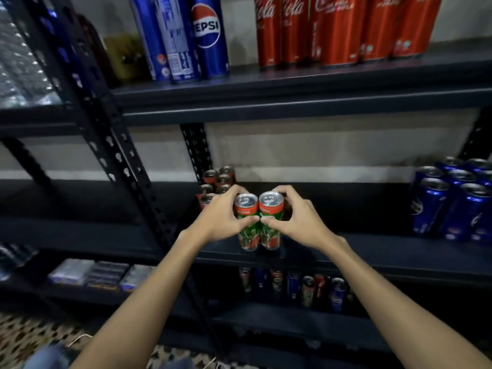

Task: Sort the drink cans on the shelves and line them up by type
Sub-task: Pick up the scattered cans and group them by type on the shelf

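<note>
Both hands [266, 218] grip paired cans [257, 222] near shelf edge [346, 259].

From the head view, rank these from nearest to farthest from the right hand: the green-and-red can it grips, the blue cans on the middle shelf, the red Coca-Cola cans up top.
1. Green-and-red can, in the right hand.
2. Blue cans, middle shelf, right end.
3. Red Coca-Cola cans, top shelf.

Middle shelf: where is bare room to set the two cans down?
Bare shelf lies between the two held cans and the blue cans at the right. Behind the left hand it is crowded: the matching red-green cans stand packed there. The right hand grips the other can.
</note>
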